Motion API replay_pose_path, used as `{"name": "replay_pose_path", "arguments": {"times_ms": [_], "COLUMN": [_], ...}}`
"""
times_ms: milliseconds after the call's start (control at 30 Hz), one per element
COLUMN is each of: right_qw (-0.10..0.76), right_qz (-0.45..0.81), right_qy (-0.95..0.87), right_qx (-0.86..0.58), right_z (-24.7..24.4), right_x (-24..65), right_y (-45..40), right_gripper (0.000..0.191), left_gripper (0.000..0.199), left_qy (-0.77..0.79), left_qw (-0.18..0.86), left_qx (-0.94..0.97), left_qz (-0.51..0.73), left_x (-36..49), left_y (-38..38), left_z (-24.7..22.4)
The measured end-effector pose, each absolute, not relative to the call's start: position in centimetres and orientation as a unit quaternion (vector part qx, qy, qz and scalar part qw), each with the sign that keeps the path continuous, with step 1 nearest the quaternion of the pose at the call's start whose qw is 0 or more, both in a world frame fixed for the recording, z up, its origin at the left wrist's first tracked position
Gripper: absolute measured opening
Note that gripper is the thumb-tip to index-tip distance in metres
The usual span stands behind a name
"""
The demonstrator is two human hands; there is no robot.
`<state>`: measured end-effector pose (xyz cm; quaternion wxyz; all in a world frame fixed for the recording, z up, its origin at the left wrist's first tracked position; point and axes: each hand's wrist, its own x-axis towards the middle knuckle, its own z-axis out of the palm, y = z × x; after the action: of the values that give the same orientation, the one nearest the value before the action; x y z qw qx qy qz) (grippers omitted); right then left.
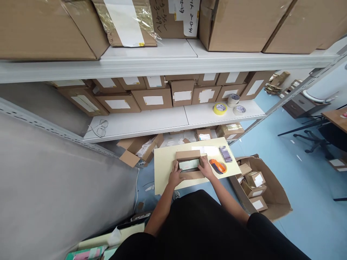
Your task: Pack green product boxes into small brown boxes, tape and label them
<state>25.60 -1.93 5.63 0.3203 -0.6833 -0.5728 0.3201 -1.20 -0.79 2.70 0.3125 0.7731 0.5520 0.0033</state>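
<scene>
An open cardboard box (pixel 193 175) lies on the pale yellow tabletop (pixel 163 180) in front of me, flaps folded out. Inside it sits a flat, pale green item (pixel 189 165); its kind is unclear. My left hand (pixel 175 176) grips the box's left end, fingers over the edge. At the opposite end, my right hand (pixel 206 168) holds the right wall, fingertips reaching the opening. Just right of that hand rests an orange tape dispenser (pixel 216 165). Behind it are a white paper sheet (pixel 207 150) and a blurred purple item (pixel 225 154).
A shelf (pixel 151 121) behind the table bears labelled boxes (pixel 156 100), tape rolls (pixel 219 109) and glasses (pixel 101 128). A large carton (pixel 276 195) with several small boxes stands right of the table. An open box (pixel 138 151) stands left. A grey wall (pixel 67 173) bounds the left.
</scene>
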Motion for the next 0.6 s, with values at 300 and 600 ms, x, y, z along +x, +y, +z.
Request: {"name": "replay_pose_path", "arguments": {"times_ms": [300, 600], "right_qw": [0.304, 0.335], "right_qz": [0.343, 0.293], "right_qy": [-0.627, -0.714], "right_qx": [-0.630, -0.541], "right_z": [7.2, 11.6], "right_x": [24.8, 28.4], "right_y": [-3.0, -4.5], "right_gripper": [0.069, 0.058], "left_gripper": [0.016, 0.018], "left_qy": [0.617, 0.674], "left_qw": [0.259, 0.178], "left_qx": [0.743, 0.693], "left_qz": [0.029, 0.183], "left_x": [2.5, 6.0], "left_y": [-2.6, -12.4], "left_z": [4.2, 7.3]}}
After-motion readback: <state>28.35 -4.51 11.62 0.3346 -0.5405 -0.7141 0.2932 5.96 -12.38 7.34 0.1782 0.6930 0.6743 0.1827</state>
